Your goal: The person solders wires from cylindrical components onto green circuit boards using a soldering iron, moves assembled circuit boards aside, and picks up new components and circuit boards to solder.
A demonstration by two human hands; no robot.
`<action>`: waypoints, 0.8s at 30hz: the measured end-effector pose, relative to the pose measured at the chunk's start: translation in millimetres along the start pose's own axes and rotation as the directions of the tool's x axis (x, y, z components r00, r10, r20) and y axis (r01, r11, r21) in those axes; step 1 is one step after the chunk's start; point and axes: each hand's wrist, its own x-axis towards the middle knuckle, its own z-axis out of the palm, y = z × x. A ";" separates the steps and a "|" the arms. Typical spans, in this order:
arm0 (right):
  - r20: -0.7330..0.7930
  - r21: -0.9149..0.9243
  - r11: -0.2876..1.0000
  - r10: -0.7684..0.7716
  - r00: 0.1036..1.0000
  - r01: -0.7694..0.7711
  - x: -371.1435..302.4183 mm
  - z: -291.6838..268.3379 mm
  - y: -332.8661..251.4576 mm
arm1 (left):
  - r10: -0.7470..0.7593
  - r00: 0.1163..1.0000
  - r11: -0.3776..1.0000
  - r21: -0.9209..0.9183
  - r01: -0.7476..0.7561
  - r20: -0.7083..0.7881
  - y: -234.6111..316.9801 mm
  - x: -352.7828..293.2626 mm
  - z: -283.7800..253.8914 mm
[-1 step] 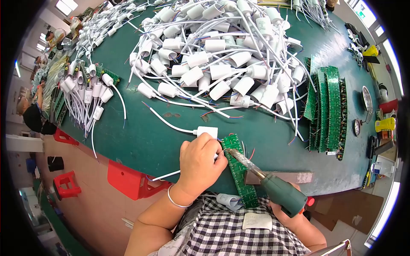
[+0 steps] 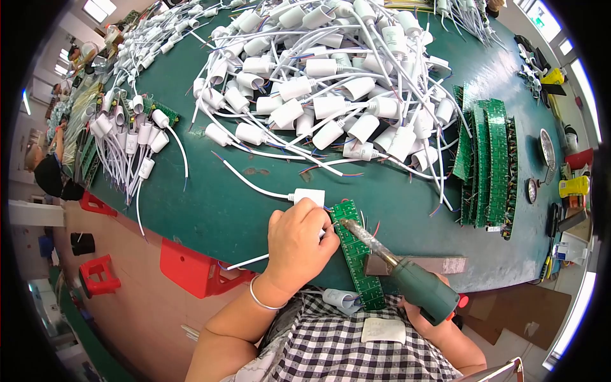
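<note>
A narrow green circuit board (image 2: 358, 258) lies in front of me, reaching over the table's near edge. My left hand (image 2: 298, 239) is closed beside its far end, fingertips pinching a thin wire at the board's edge. Under those fingers a white piece shows in part; a white cable (image 2: 249, 261) comes out from below the hand. Just beyond the knuckles lies a white lamp socket (image 2: 310, 197) with its cable running left. My right hand (image 2: 423, 313) is wrapped round a soldering iron (image 2: 423, 290) with a green handle; its metal tip rests at the board's far end, close to the pinched wire.
White sockets with cables (image 2: 299, 89) form a big heap at the back. Green boards (image 2: 490, 162) stand stacked at the right. A flat bar (image 2: 417, 265) lies under the iron. Another socket (image 2: 342, 299) is by my apron. Red stools (image 2: 191, 267) stand left.
The soldering iron has shifted slightly to the right, its tip moving a little inward over the board. My left hand and the board have stayed put.
</note>
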 end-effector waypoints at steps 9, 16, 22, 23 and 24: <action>-0.024 -0.005 0.999 -0.034 0.999 0.034 3.6 0.1 -6.1 | -0.004 1.000 1.000 0.014 0.004 0.007 0.8 0.0 -1.5; 0.006 -0.029 0.999 -0.037 0.999 0.038 5.9 -4.6 -8.0 | 0.006 1.000 0.999 0.047 -0.007 0.014 2.2 3.3 0.4; -0.057 0.436 0.891 0.173 0.983 -0.131 -2.7 1.8 -1.3 | -0.021 0.999 0.998 0.060 0.019 0.031 1.6 3.3 -3.8; -0.062 0.306 0.951 -0.026 0.998 0.044 -5.1 3.5 13.8 | -0.034 0.999 0.998 0.058 0.032 0.036 1.3 1.9 -6.4; -0.045 0.314 0.947 -0.055 0.997 0.066 -5.0 6.2 9.3 | -0.052 0.999 0.995 0.080 0.051 0.015 1.2 0.2 -6.8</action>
